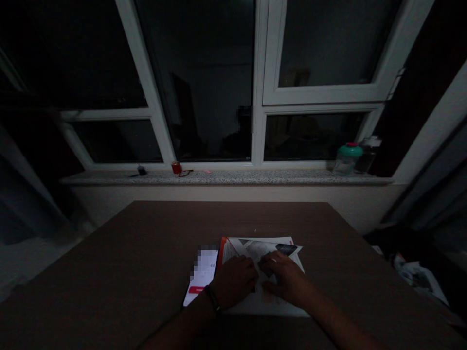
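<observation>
Fingers [251, 272] bent low over printed paper [255, 249]

Down at the brown table [109, 272], both hands on the paper, side by side and near each other! Rests the left hand [235, 281] on the left part, fingers curled under, a dark band [211, 297] around the wrist. Holds the right hand [290, 277] just across, fingers bent, thumb apart, a pale ring [273, 260] on one finger. Gripping, or merely pressing? Cannot tell for either hand in such dim light. Has the paper right in front, flat on the table, red-orange along the left edge, a pointed corner [297, 250] jutting out at upper right. Just to the left, a lit phone [203, 277]! Beyond, on the speckled sill [237, 178] below the window [259, 82], a small red container [176, 168] toward the left, a teal-lidded jar [347, 160] toward the right.
</observation>
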The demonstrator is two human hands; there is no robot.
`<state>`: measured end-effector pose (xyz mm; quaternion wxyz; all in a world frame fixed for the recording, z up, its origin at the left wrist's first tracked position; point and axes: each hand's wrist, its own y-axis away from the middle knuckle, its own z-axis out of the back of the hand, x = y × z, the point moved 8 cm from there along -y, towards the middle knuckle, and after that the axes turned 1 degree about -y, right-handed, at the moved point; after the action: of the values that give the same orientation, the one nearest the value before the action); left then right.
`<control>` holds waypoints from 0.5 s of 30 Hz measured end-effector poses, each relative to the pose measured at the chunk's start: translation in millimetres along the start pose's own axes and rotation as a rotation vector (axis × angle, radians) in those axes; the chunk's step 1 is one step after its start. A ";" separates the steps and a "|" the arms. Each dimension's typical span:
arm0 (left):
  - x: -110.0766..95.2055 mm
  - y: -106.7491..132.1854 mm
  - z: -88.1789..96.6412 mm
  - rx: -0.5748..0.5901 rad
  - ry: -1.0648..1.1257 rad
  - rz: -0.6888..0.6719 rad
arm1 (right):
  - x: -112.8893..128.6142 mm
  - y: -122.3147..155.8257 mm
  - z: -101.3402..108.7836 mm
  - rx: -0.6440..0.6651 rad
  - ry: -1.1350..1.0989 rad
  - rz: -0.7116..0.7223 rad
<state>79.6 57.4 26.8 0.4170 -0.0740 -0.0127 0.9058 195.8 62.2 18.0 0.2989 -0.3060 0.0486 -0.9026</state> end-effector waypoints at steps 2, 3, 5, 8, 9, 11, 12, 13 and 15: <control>-0.7 0.5 1.1 0.001 0.003 0.004 | 0.2 0.1 0.2 0.003 -0.004 0.002; -1.3 0.7 1.6 0.001 0.005 0.004 | 0.5 0.3 0.4 0.004 -0.010 0.007; -2.4 1.2 2.1 -0.002 0.008 0.004 | 1.6 0.6 1.6 0.003 -0.028 0.020; -3.7 2.1 2.0 -0.006 -0.002 0.004 | 3.3 1.1 3.0 0.007 -0.045 0.039; -4.3 2.4 2.0 -0.008 -0.009 0.001 | 3.7 1.2 3.0 0.011 -0.047 0.044; -5.7 3.3 1.7 -0.002 -0.023 -0.010 | 3.7 1.4 2.9 0.015 -0.047 0.043; -6.3 3.6 1.5 0.003 -0.031 -0.014 | 3.5 1.5 3.0 0.012 -0.045 0.041; -6.7 4.0 1.6 0.006 -0.039 -0.016 | 3.3 1.5 3.1 0.008 -0.043 0.038; -7.9 4.5 2.2 0.012 -0.052 -0.020 | 2.9 1.5 3.3 0.002 -0.039 0.031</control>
<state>81.0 48.6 29.6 0.4261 -0.0479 -0.0189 0.9032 196.6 59.7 21.7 0.3141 -0.3225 0.0466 -0.8917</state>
